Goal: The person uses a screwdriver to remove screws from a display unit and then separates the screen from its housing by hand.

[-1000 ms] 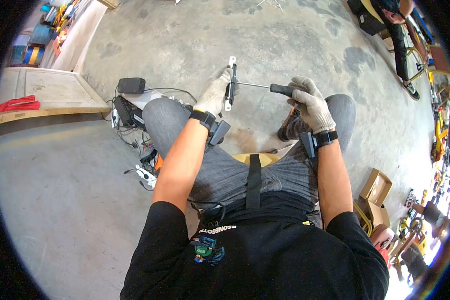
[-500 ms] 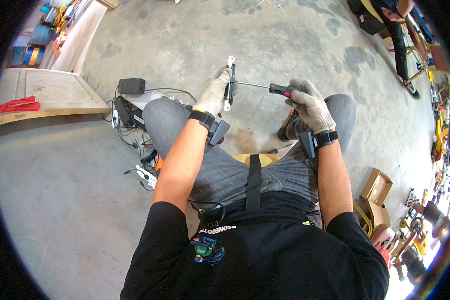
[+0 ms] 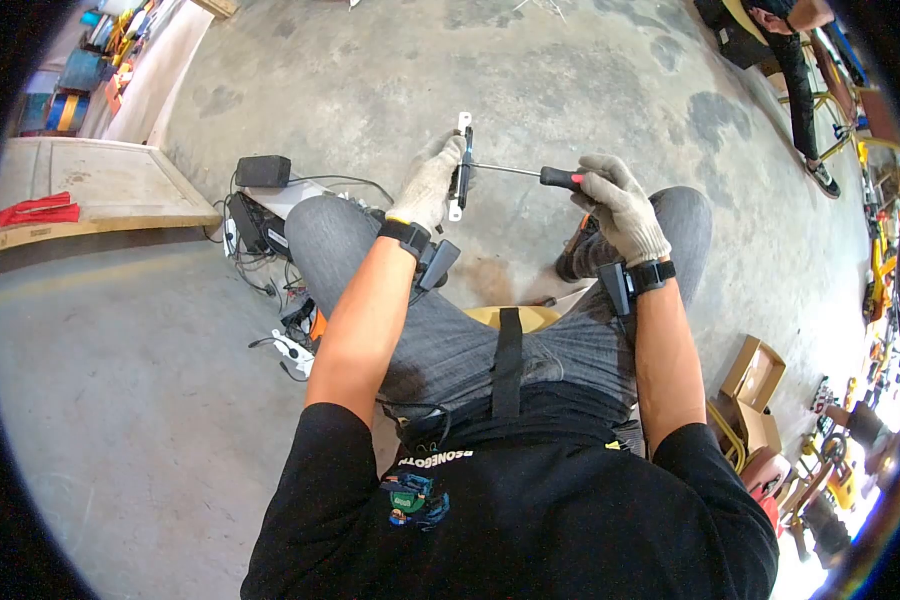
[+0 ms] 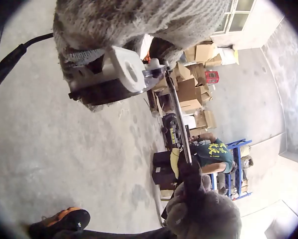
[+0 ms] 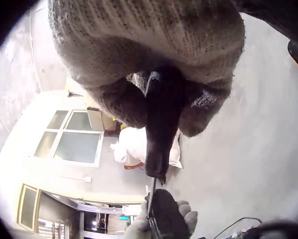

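Observation:
In the head view, my gloved left hand (image 3: 430,185) grips a narrow black-and-white part (image 3: 465,180) with a white holed tab at either end. One such white tab (image 4: 131,72) stands out close up in the left wrist view. My gloved right hand (image 3: 622,208) pinches the black-and-red handle of a screwdriver (image 3: 558,178). Its metal shaft points left, with the tip right at the part's dark side. The right wrist view shows thumb and fingers around the screwdriver's handle (image 5: 161,134), and the part's black back (image 5: 169,214) beyond it.
Left of my knees lie a black box-shaped adapter (image 3: 263,171) and tangled cables (image 3: 270,270). A wooden panel (image 3: 100,190) bears a red cloth (image 3: 38,208). At right is an open cardboard box (image 3: 753,375). Another person (image 3: 800,90) is at the far right.
The screwdriver handle has turned about its length, its red patch showing differently, and my right fingers have shifted on it. My left hand and the part stay nearly still.

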`<state>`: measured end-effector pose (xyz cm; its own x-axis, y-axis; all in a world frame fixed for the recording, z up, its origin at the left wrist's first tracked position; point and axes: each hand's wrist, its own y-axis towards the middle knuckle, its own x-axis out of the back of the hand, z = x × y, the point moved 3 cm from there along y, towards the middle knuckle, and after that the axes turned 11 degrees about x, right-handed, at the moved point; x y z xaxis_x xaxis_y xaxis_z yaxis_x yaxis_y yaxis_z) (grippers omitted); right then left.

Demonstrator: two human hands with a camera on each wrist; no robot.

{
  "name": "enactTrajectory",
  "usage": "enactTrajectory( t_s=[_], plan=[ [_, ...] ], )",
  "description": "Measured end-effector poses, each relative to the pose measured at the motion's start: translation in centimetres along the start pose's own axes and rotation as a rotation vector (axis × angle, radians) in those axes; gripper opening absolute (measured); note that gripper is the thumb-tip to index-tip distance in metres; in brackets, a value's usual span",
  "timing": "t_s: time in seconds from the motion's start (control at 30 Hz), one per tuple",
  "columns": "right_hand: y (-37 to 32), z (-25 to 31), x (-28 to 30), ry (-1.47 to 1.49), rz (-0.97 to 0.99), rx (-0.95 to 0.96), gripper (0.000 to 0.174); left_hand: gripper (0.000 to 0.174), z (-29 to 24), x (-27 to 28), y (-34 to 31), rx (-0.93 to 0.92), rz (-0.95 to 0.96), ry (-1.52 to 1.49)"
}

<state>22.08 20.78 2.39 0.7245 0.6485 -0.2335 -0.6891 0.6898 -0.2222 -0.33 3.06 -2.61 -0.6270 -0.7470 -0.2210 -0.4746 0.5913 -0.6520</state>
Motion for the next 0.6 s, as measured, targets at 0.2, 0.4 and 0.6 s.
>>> enactTrajectory(
  t_s=[0.2, 0.4, 0.6],
  plan=[
    [0.2, -0.4, 1.1, -0.325, 0.109, -0.151, 0.033, 0.05, -0.2, -0.1, -0.1, -0.008, -0.015, 0.034],
    [0.5, -0.7, 1.0, -0.058, -0.017, -0.005, 0.041, 0.043, -0.5, -0.5, -0.8, -0.011, -0.02, 0.053],
    [0.0, -0.1, 0.7, -0.059, 0.059, -0.177, 0.042, 0.041, -0.3, -0.4, -0.3, 0.014, -0.058, -0.021]
  ],
)
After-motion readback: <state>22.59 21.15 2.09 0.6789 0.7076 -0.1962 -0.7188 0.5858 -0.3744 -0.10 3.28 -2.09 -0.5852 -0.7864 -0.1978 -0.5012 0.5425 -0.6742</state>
